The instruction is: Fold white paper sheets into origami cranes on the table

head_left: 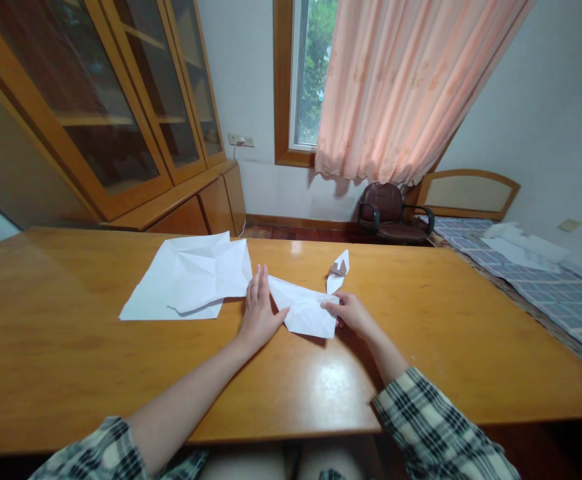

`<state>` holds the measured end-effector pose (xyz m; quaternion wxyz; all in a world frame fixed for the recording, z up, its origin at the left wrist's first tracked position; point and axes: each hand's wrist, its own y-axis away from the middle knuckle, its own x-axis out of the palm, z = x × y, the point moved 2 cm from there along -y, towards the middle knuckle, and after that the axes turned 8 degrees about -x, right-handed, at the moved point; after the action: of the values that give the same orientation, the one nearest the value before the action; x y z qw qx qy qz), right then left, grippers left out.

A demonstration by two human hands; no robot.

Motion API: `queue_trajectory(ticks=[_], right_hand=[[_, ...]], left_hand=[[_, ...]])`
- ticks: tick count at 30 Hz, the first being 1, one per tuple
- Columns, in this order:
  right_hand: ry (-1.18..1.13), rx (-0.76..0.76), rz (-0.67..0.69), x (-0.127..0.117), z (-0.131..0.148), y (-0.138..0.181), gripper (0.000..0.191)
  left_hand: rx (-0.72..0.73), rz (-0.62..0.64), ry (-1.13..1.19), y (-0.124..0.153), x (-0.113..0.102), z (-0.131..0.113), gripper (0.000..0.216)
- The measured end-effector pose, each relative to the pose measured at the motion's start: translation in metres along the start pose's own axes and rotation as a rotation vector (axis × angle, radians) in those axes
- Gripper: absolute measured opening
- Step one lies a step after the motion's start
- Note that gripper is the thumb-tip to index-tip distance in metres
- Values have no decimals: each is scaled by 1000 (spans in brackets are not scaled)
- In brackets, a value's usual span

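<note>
A folded sheet of white paper (311,315) lies at the middle of the table, its creases showing. My right hand (353,313) pinches its right end between thumb and fingers. At the left end, my left hand (261,313) is open, fingers stretched out and the thumb touching the paper. Just beyond my right hand is a small, pointed folded paper piece (343,262), white with a grey-brown middle. Left of my left hand, a creased white sheet (215,270) rests on top of flatter white paper (143,293).
The wooden table (95,373) spans the view. Behind it at left stands a glass-doored cabinet (171,167). A brown office chair (388,207) is past the far edge, and a bed (531,287) with a checked cover lies to the right.
</note>
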<state>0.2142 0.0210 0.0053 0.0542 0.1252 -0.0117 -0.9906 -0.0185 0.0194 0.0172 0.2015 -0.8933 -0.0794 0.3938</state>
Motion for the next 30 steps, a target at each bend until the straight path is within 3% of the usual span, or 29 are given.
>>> queue_trajectory(ticks=[4, 8, 11, 14, 18, 23, 30], right_hand=[[78, 48, 34, -1, 0, 1, 20], [123, 76, 19, -2, 0, 2, 27], [110, 42, 10, -3, 1, 3, 44], [44, 34, 45, -9, 5, 7, 38], [-4, 68, 203, -22, 11, 15, 33], [133, -89, 332, -27, 14, 19, 32], [426, -291, 229, -25, 8, 12, 18]], left_hand=[[85, 63, -109, 0, 1, 2, 95], [214, 367, -178, -1, 13, 12, 49], [202, 506, -196, 1, 18, 16, 40], [194, 541, -211, 2, 18, 16, 47], [200, 580, -222, 3, 15, 16, 55], [191, 610, -226, 2, 14, 17, 57], [199, 661, -215, 1, 10, 12, 51]])
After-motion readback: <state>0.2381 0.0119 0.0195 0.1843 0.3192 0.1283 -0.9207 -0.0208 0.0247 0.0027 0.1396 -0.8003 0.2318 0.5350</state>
